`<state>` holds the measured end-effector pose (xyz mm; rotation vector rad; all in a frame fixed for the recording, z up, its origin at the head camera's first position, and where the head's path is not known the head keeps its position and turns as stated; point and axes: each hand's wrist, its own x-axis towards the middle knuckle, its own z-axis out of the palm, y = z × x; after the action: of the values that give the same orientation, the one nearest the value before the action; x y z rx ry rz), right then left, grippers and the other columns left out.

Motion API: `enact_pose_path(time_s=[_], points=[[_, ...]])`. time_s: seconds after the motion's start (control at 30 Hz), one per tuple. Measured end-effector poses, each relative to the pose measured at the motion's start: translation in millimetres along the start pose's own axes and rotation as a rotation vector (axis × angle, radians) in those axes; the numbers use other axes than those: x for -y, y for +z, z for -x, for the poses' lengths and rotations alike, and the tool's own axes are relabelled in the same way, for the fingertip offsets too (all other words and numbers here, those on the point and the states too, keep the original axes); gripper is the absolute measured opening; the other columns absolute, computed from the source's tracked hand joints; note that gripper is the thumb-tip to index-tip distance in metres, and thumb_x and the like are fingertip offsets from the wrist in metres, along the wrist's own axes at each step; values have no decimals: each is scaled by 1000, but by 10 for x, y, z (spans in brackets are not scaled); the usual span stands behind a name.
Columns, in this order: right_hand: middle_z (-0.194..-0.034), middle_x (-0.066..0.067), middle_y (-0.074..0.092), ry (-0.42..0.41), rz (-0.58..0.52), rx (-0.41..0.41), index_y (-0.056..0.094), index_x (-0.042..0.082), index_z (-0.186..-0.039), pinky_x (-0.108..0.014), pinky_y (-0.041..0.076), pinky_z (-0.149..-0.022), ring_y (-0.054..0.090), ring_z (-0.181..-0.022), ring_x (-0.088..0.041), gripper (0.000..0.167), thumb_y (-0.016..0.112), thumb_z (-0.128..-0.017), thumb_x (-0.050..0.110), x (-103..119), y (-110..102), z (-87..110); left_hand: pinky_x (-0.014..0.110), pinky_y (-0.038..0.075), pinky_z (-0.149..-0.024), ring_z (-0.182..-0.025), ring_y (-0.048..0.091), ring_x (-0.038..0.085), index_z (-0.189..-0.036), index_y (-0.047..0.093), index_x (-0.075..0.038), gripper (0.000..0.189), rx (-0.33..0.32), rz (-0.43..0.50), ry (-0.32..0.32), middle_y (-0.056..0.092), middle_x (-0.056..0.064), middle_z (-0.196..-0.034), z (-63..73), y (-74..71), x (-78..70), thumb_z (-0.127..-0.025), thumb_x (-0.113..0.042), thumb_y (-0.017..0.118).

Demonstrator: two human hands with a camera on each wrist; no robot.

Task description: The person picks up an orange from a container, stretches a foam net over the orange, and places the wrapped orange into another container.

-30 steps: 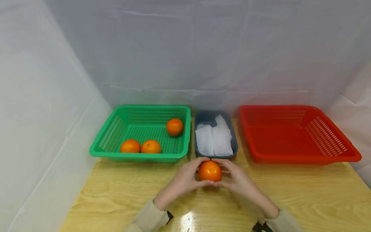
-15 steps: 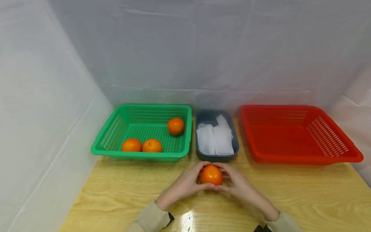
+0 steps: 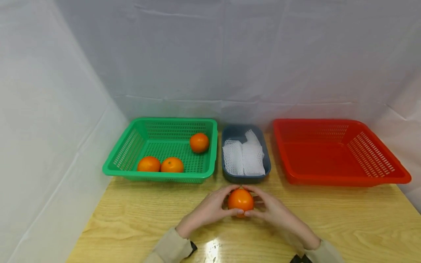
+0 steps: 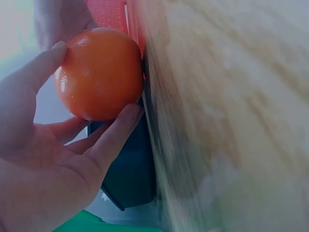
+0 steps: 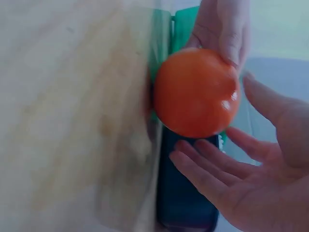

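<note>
We have the orange fruit at the wooden surface before the blue-grey container, our left hand's fingers gripping it, our right hand's spread wide alongside, thumb just apart.

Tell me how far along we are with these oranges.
Done: one orange is outside the green basket. In hand: that orange, between the left hand and right hand. Left, probably: three oranges in the green basket; white nets lie in the blue tray, none around the orange. No fruit shows in the red basket.
</note>
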<state>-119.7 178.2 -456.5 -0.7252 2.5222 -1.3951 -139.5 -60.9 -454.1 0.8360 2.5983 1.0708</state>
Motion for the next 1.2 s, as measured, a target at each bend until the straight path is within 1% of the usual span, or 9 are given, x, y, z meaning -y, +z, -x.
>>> enact_pose_path(time_s=[0.13,0.23,0.37,0.47,0.6,0.77,0.87,0.97,1.2], points=[[-134,-18,62,-100,58,-167,59,3,-136,-43,59,-88,68,-106,-35,45,72,-95,11,49,-103,-68,40,51,-99,-119,60,20,-149,48,-12,74,1,-14,9,58,6,-144,2,2,1,-90,-47,75],[-118,-8,72,-215,216,-353,69,6,-122,-40,61,-81,72,-95,-27,32,75,-90,4,113,-211,-152,40,51,-100,-119,60,20,-150,48,-12,75,5,-20,9,57,6,-144,3,2,0,-90,-49,75],[-108,0,74,-301,417,-494,73,11,-113,-40,60,-77,69,-91,-21,32,82,-84,4,149,-339,-264,43,50,-101,-122,59,22,-151,46,-12,76,9,-22,7,56,6,-146,8,-1,-5,-90,-50,74],[-109,-4,73,-309,515,-514,74,11,-110,-42,60,-80,68,-97,-24,32,85,-81,6,112,-388,-354,45,49,-103,-125,59,24,-151,46,-12,76,9,-21,9,55,7,-147,14,-4,-10,-90,-49,74],[-114,-9,70,-244,592,-466,75,9,-110,-45,58,-85,66,-106,-29,31,86,-81,10,42,-391,-461,48,47,-106,-128,56,27,-151,45,-12,77,15,-22,6,54,8,-148,20,-3,-10,-90,-48,74],[-110,-9,71,-192,676,-421,76,7,-106,-42,60,-80,70,-98,-28,30,87,-80,17,-26,-358,-536,49,45,-108,-131,54,27,-152,44,-12,78,24,-23,3,52,8,-150,24,4,-5,-91,-49,73],[-99,-8,73,-204,688,-450,77,6,-99,-39,61,-70,71,-83,-25,22,87,-81,13,-38,-344,-545,48,46,-108,-131,54,26,-152,44,-12,77,24,-23,12,52,7,-150,29,8,-4,-91,-49,74],[-92,-8,75,-190,666,-502,76,5,-97,-40,61,-66,71,-75,-25,15,83,-84,10,-38,-343,-553,48,45,-108,-131,54,26,-152,45,-11,77,23,-22,14,52,7,-150,33,7,-6,-91,-49,74],[-92,-12,75,-158,586,-634,73,3,-100,-43,61,-68,72,-77,-28,13,78,-88,6,-13,-382,-597,50,43,-110,-134,52,26,-153,43,-13,79,22,-20,-5,50,6,-152,36,4,-13,-90,-51,73]])
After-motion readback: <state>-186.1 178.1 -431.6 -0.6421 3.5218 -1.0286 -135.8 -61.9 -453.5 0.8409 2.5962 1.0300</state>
